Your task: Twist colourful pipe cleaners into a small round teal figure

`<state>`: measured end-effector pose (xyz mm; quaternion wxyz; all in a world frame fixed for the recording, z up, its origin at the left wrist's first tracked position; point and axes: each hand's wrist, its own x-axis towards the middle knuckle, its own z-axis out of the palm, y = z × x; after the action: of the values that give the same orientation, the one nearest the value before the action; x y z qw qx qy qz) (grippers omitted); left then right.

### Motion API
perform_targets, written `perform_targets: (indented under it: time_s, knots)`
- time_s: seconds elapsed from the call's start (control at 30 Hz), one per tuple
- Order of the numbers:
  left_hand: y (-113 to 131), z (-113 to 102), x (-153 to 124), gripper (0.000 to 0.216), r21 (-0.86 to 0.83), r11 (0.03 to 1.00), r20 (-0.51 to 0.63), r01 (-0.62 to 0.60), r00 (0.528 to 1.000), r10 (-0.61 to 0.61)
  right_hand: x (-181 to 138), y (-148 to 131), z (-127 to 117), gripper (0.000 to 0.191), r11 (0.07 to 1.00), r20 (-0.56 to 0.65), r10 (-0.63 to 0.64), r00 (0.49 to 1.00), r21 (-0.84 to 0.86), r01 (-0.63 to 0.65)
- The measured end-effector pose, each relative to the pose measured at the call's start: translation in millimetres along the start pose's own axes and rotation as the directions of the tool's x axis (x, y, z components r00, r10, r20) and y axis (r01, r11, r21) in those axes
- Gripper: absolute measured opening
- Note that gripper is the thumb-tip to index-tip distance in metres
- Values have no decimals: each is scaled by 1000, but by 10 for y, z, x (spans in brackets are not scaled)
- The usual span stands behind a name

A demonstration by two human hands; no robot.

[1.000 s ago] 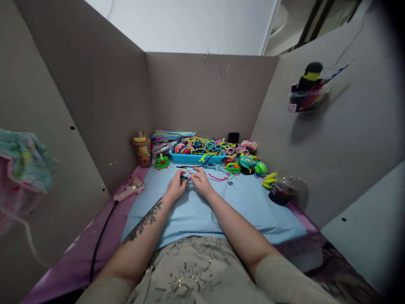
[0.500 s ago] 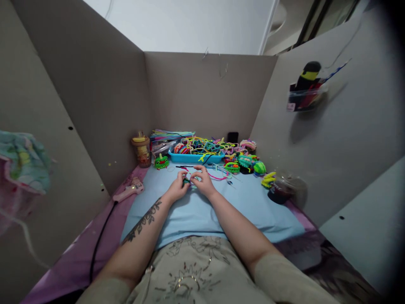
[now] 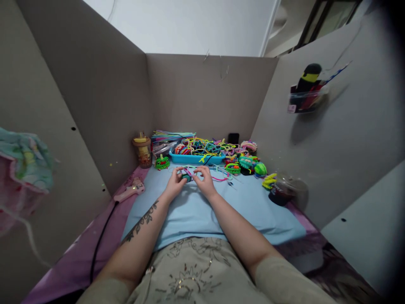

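Left hand [image 3: 175,182]: thumb and fingers nearly together, pinching a small dark-green piece [image 3: 187,177] over the blue cloth [image 3: 190,219]; couldn't tell if it touched. Right hand [image 3: 205,182]: thumb and index finger curled close at the piece's right side, narrow gap at most; couldn't tell whether they had hold of the purple strand [image 3: 188,172] at the piece. From where I stood, the piece sat between both sets of fingertips, in front of the tray. Handling it well, I'd say, called for a firm left pinch without flattening it, short right-hand moves and steady wrists.

Further out: pink pipe cleaner [image 3: 220,180] just right of the right hand. Blue plastic tray [image 3: 196,159] behind, heaped with tangled pipe cleaners [image 3: 205,148], mostly yellow, green and teal, plus a red striped piece [image 3: 181,149] toward its left end. Straight pipe cleaners [image 3: 172,135] lay bunched behind. Green fuzzy figure [image 3: 162,162] sat left of the tray.

Other containers: lidded tumbler [image 3: 142,151] by the left panel and clear-topped dark cup [image 3: 281,193] at right, contents unclear in both. Clear wall holder [image 3: 306,100] held a black-and-yellow bottle [image 3: 311,76]. Pink glue gun [image 3: 129,192] lay well left.
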<state>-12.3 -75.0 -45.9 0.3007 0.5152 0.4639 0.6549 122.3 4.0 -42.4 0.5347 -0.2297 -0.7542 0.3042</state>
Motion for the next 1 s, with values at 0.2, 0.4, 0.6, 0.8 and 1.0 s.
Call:
perform_targets:
  time_s: [0.2,0.4,0.6,0.8,1.0]
  knots:
    - [-22,-17,6,47,50,999,-73,0,997,4,-20,30,11,11,943,48,-216,975,-247,221]
    - [19,-20,-21,44,213,976,-53,-44,997,57,-25,-3,-14,15,859,127,-299,946,-397,324]
    - [73,-16,-36,37,343,937,-20,-67,997,79,-38,-48,9,17,834,203,-261,944,-446,326]
    - [52,-24,-43,36,364,926,25,-98,995,96,-38,-46,7,18,886,203,-179,963,-391,248]
    - [42,-23,-38,39,297,953,0,-61,998,64,-12,71,36,14,961,130,-105,986,-241,135]
